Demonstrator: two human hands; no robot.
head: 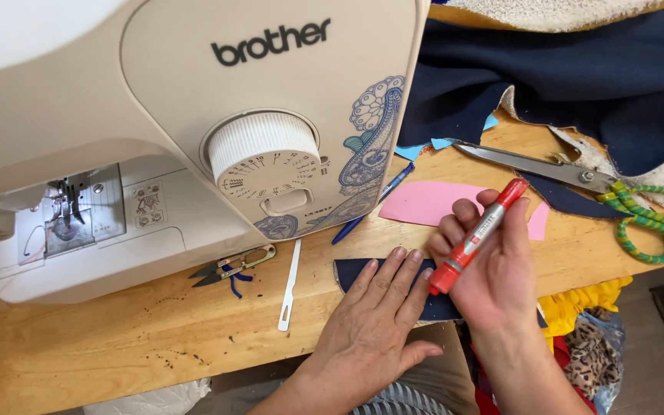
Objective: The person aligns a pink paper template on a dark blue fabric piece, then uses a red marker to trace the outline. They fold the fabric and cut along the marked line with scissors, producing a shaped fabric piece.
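Down on the wooden table [101, 338], the left hand [374, 311] lay flat with fingers spread, pressing a small piece of navy cloth [351, 274] near the table's front edge; it gripped nothing. The right hand [493, 265] was closed around a red marker [474, 238], which it held slanted above the cloth, the cap end pointing up and away and the lower tip just beside the left fingertips. A white label with red lettering ran along the marker's barrel.

Behind the hands lay a pink paper shape [428, 201], partly hidden by the right fingers, and a blue pen [370, 206] rested beside it, touching the base of the sewing machine [194, 115]. The machine was beige, with dark lettering across its upper face, a ribbed white dial [267, 154] ringed with small stitch marks, and a blue paisley decal [370, 138] down its right edge (a small square sticker with diagrams sat beside the needle plate). In front of it lay thread snips [232, 267] and a thin white plastic strip [290, 286]. Large shears [570, 175] with green-and-yellow wrapped handles lay at the far right, next to heaped navy fabric [578, 69].
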